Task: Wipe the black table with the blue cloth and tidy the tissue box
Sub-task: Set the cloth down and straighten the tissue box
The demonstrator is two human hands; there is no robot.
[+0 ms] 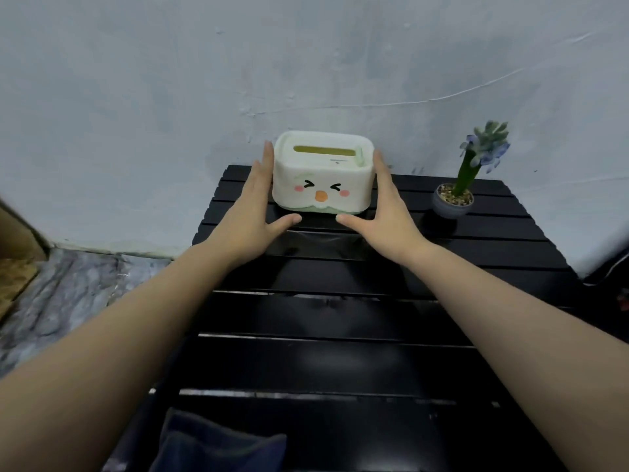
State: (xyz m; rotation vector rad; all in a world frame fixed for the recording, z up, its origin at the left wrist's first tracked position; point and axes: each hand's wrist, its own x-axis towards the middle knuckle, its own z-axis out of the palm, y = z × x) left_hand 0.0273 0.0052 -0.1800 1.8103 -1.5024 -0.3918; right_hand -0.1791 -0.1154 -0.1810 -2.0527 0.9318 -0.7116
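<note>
A white and pale green tissue box [321,180] with a cartoon face stands at the far edge of the black slatted table [340,362], close to the wall. My left hand [253,206] lies flat against the box's left side and my right hand [384,206] against its right side, thumbs stretched along the table in front of it. The two palms clasp the box between them. The dark blue cloth [211,444] lies crumpled at the table's near left corner, away from both hands.
A small grey pot [452,202] with a green stalk and blue flowers stands at the table's far right. A pale wall rises right behind the table. Marbled floor [68,294] and a brown cardboard edge [17,253] lie to the left.
</note>
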